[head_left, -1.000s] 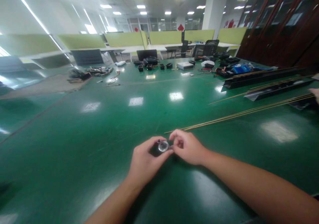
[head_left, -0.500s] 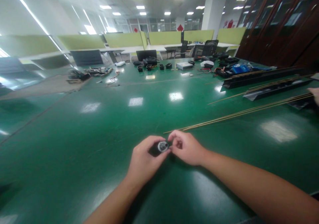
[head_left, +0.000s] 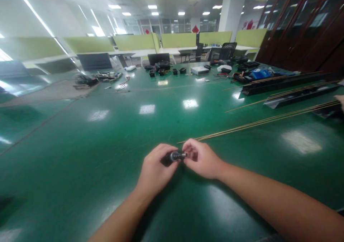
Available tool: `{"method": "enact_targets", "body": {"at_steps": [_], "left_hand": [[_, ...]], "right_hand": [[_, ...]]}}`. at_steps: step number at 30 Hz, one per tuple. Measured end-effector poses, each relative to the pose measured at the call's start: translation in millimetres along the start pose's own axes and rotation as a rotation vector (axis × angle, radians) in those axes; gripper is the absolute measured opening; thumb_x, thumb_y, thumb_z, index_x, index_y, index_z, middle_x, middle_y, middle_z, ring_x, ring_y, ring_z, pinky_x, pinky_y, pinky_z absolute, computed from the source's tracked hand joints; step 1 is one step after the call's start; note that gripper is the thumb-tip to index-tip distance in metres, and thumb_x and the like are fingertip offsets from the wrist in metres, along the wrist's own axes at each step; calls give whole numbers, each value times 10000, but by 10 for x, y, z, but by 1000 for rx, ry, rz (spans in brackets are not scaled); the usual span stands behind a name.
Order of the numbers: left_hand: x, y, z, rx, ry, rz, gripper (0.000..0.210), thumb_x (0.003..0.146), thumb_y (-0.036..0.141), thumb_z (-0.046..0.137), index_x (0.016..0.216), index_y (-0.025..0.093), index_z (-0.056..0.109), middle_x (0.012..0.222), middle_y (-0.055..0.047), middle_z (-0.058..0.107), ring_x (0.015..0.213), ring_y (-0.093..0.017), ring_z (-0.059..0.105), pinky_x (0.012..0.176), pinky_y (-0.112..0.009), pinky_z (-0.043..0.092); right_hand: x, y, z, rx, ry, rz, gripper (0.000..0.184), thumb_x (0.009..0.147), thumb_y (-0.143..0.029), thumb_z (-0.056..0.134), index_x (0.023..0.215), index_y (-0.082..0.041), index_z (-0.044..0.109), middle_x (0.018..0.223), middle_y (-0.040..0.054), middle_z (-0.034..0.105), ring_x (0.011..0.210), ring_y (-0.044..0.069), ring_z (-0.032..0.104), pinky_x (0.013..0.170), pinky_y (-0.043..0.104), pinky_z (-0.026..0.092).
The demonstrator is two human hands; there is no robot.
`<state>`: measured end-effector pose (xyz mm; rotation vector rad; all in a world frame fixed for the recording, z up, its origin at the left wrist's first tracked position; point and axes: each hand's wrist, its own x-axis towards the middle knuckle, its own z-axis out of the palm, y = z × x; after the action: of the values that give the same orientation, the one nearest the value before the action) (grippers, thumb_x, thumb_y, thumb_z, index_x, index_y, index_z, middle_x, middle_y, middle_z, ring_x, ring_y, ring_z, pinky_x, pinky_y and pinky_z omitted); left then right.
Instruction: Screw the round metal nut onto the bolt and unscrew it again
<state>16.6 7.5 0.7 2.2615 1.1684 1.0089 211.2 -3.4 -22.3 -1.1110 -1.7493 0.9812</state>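
Observation:
My left hand [head_left: 157, 166] is closed around a short black cylindrical tool [head_left: 167, 159] with a silver ring and a narrow metal tip at its front. The tool lies roughly level, its tip pointing right toward my right hand [head_left: 201, 159]. The right thumb and forefinger curve on either side of the tip with a gap between them. Whether they touch the tip, I cannot make out. Most of the tool's body is hidden in my left palm. Both hands are just above the green tabletop [head_left: 107, 141].
Thin brass-coloured rods [head_left: 242, 128] run right from beyond my hands, near black metal channels [head_left: 298, 95]. Another person's hand [head_left: 340, 100] shows at the right edge. Small black parts [head_left: 161, 72], a white box [head_left: 199, 70] and a circuit-board pile [head_left: 109, 76] lie at the back.
The tool in my left hand has turned: its round front end faced me before, and now its tip points right. My right fingers have parted slightly from its front edge.

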Motion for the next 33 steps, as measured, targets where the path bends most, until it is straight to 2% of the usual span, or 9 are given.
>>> {"method": "enact_targets", "body": {"at_steps": [6,12,20,29,33], "left_hand": [[0,-29,6,24,-21,-25,215,783,182,705,988,248,707,956,-17,653,896,-168,610,788,-280,472],[-3,-52,11,16,-25,-28,231,776,195,722,996,260,697,975,-3,663,916,-168,617,806,-281,475],[-7,-64,20,-95,-45,-175,266,790,202,717,1040,281,673,1061,39,707,983,-158,651,892,-274,485],[-7,-21,19,-56,-72,-88,274,797,292,740,1066,298,691,1033,28,718,927,-161,661,854,-271,494],[-15,-18,6,-32,-62,-47,262,849,347,684,1101,278,686,1023,-3,713,912,-170,654,826,-282,491]], "right_hand": [[5,23,-1,-69,16,23,318,738,-90,621,1026,-211,558,877,-5,667,665,113,597,610,215,454],[4,51,15,-74,7,9,349,743,-81,615,1057,-219,554,867,-10,662,681,118,601,627,224,462],[12,61,17,-48,-45,-26,361,741,-55,597,1064,-206,542,838,-22,625,633,89,575,586,200,449],[5,48,29,-34,-41,-6,376,756,-71,613,1095,-214,537,812,-21,637,641,101,577,592,210,457],[-2,54,29,-8,5,13,582,723,-46,626,1246,-237,457,863,-21,633,651,104,585,595,211,467]]}}
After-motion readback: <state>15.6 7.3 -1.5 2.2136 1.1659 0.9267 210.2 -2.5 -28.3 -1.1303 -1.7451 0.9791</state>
